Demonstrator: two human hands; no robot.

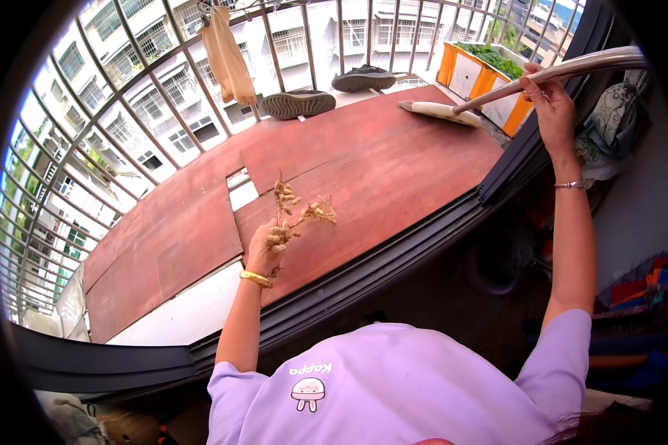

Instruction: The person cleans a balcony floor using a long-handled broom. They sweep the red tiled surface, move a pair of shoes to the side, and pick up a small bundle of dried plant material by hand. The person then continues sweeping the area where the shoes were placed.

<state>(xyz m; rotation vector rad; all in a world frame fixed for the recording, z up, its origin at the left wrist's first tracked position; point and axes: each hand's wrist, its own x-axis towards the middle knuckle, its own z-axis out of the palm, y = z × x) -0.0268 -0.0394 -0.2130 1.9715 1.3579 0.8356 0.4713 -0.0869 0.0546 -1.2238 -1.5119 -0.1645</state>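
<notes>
My left hand grips a cluster of peanuts in their shells, with soil and thin roots clinging to them. The bunch hangs over a reddish board that covers the ledge outside the window. At the upper right, my right hand is closed around the handle of a long-handled tool. Its flat, pale head lies at the far right of the board, beside the planter. What kind of tool it is cannot be told for certain.
Metal window bars enclose the ledge. Two dark shoes lean at the far edge, below a hanging beige cloth. A planter box holds green leaves. The dark window track crosses before me. The board has a rectangular gap.
</notes>
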